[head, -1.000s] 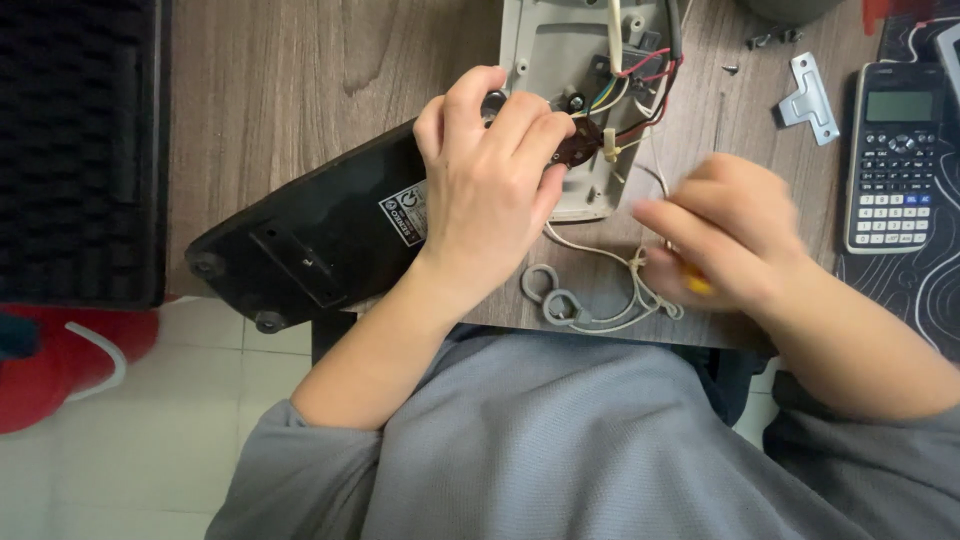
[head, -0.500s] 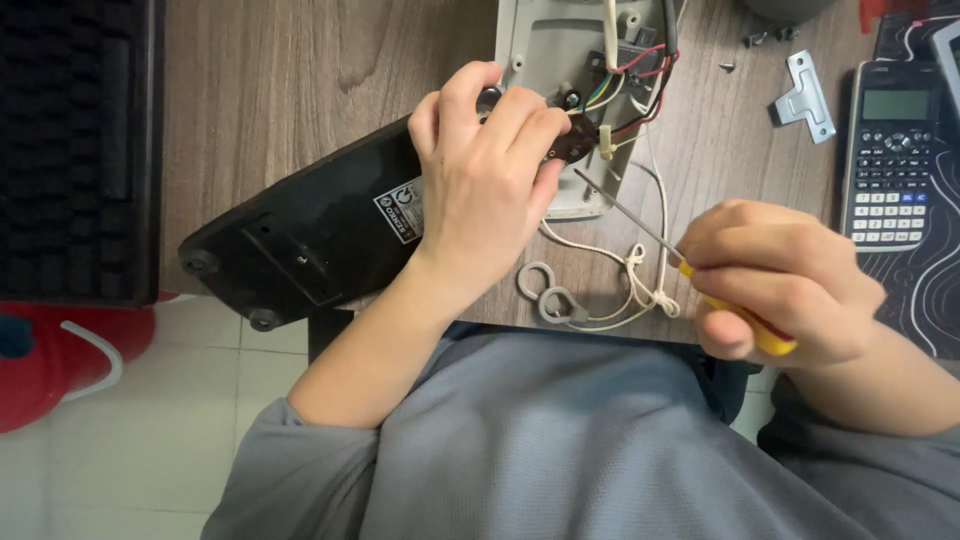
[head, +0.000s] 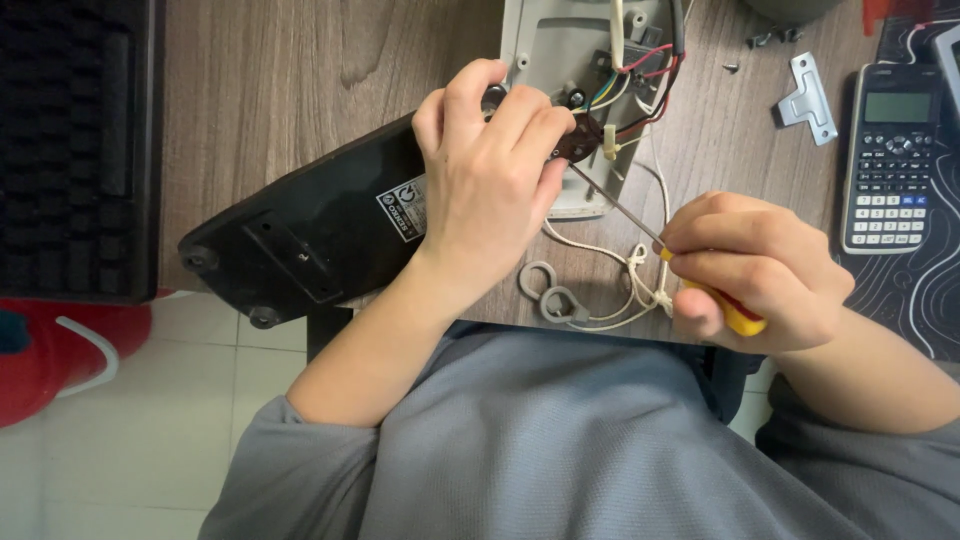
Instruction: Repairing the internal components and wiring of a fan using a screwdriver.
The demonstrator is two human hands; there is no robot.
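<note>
Brown, small and stiff, the switch part sits pinched in my left hand while my right hand grips the screwdriver by its yellow handle

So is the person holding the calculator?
No, the calculator lies untouched on the table while the right hand grips a yellow-handled screwdriver and the left hand holds a small brown part.

A single head-worn camera looks steeply down, close above the wooden table, whose near edge crosses mid-frame; the wearer's lap lies below it, tiled floor at left.
</note>
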